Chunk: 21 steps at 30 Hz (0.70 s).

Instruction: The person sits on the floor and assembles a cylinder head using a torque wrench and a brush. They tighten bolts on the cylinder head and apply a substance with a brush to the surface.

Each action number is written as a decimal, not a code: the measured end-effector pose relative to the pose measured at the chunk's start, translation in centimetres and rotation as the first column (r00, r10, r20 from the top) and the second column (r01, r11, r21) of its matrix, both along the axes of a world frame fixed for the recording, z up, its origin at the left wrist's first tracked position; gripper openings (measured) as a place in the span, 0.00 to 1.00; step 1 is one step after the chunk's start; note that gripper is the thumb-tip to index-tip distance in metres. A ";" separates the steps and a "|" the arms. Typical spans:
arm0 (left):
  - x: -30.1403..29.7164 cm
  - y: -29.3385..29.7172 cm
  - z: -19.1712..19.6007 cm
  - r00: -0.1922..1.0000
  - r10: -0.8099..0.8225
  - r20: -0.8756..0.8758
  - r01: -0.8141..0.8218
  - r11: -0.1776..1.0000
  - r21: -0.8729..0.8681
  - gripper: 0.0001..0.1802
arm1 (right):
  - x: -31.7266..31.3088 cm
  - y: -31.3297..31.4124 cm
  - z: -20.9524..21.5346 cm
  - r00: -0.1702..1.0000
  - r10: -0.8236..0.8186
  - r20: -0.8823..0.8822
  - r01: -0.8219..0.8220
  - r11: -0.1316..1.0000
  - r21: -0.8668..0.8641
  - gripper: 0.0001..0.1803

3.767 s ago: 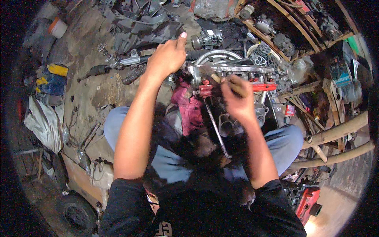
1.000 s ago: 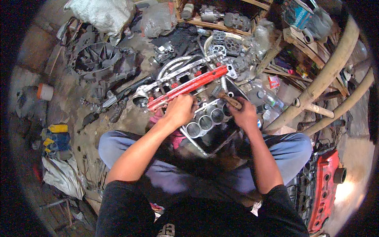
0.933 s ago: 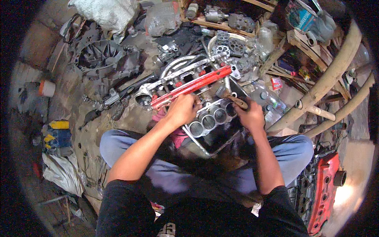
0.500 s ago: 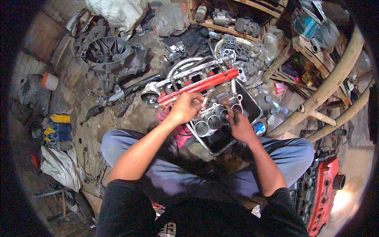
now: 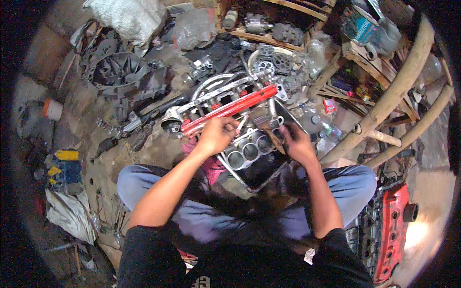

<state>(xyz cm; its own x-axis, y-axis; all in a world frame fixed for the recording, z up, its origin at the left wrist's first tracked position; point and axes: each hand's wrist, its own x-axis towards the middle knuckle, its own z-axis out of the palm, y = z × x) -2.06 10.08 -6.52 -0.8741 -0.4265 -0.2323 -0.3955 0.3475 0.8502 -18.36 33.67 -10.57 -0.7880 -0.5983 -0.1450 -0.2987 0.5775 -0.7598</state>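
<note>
My right hand (image 5: 298, 145) grips the wooden handle of a flat paintbrush (image 5: 273, 139), its dark bristles pointing up and left over a silver metal part. This metal part (image 5: 241, 156) has several round bores and lies over a black tray (image 5: 261, 178) with a pale rim. My left hand (image 5: 215, 136) is closed at the metal part's left end, fingertips pinched together near a thin whitish sliver; whether they hold it is unclear. Just beyond my hands lies a long red bar (image 5: 235, 108) on a silver engine part (image 5: 225, 96). Pink cloth (image 5: 212, 170) shows under my left wrist.
A dark gear housing (image 5: 117, 72) sits at the far left. Bent wooden poles (image 5: 394, 91) stand at the right, with plastic bottles (image 5: 326, 127) beside them. A red valve cover (image 5: 394, 235) lies by my right knee. Blue and yellow containers (image 5: 66, 165) stand at the left.
The view has shifted slightly, so the scene sits further left. My right hand has moved right relative to the metal part, and the brush handle leans more. My left hand stays near the same end.
</note>
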 end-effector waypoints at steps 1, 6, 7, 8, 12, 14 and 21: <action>0.4 0.0 0.2 1.000 0.022 0.014 -0.022 1.000 0.013 0.09 | -0.5 -0.4 1.6 0.999 -0.039 -0.031 0.039 0.999 -0.002 0.27; -1.3 1.6 2.3 0.998 -0.048 0.039 0.050 0.997 -0.058 0.11 | -9.0 5.5 -1.8 0.898 -0.277 -0.343 0.302 0.953 0.021 0.24; -1.1 1.3 1.4 0.998 -0.057 -0.006 0.057 0.998 -0.008 0.11 | -9.5 5.7 -1.8 0.898 -0.275 -0.345 0.305 0.952 0.035 0.27; -1.3 1.3 0.6 0.997 -0.079 -0.025 0.079 0.997 -0.018 0.11 | -10.4 6.7 -2.8 0.912 -0.283 -0.297 0.318 0.945 0.075 0.30; -2.5 2.1 -0.5 0.985 -0.156 -0.073 0.150 0.985 -0.084 0.11 | -11.5 9.0 -8.2 0.915 -0.287 -0.282 0.356 0.905 0.233 0.43; -2.4 2.1 -0.9 0.978 -0.186 -0.097 0.173 0.976 -0.130 0.11 | -10.7 9.3 -10.5 0.876 -0.275 -0.396 0.384 0.895 0.229 0.45; -2.7 2.9 -0.1 0.968 -0.224 -0.110 0.208 0.968 -0.137 0.12 | -10.1 11.2 -17.0 0.875 -0.421 -0.237 0.443 0.896 0.044 0.43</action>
<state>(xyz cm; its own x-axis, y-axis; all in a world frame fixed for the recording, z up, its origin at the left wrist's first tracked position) -4.81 13.01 -6.57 -0.9672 -0.2430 -0.0741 -0.1941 0.5188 0.8326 -28.45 44.87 -27.54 -0.9829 -0.1831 0.0198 -0.1530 0.7522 -0.6409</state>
